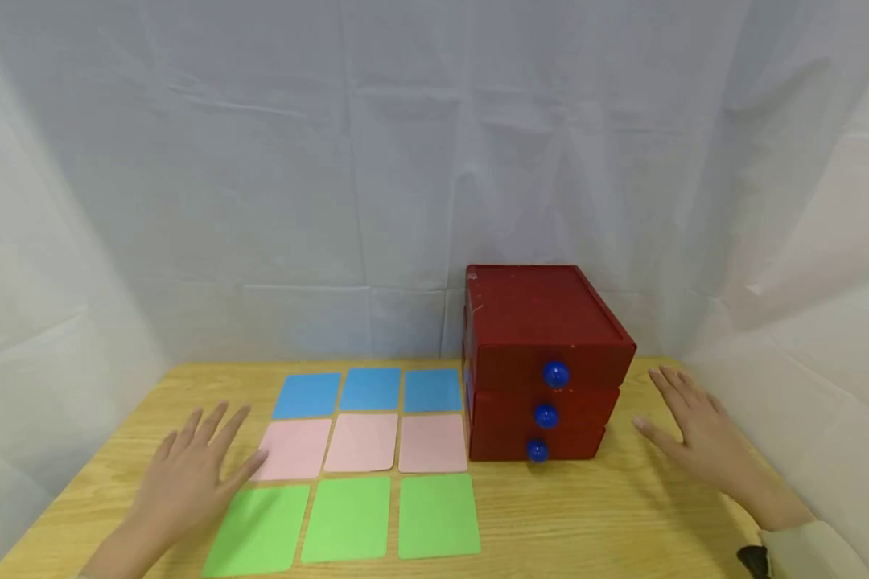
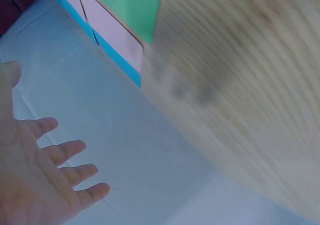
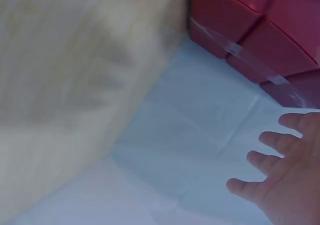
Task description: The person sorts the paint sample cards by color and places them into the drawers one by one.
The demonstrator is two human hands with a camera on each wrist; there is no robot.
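Both of your hands hovered flat and empty over a wooden table, cards between them and a red drawer chest to the right.

Your left hand [image 1: 188, 474] was spread with straight fingers, holding nothing, its thumb at the edge of the nearest pink card [image 1: 294, 449] and its palm just left of the nearest green card [image 1: 259, 529]. Your right hand [image 1: 691, 430] was likewise flat with fingers straight, near the right side of the red chest [image 1: 543, 362] but apart from it. The chest's three drawers looked closed, each with a blue knob [image 1: 555, 374]. Nine cards lay in a grid: blue at the back, pink in the middle, green in front. This looked like a resting pose with nothing yet gripped; any next move would call for closing fingers on a knob or card. The table [image 1: 623, 515] was light wood, and pale creased cloth [image 1: 333, 161] enclosed it behind and on both sides.
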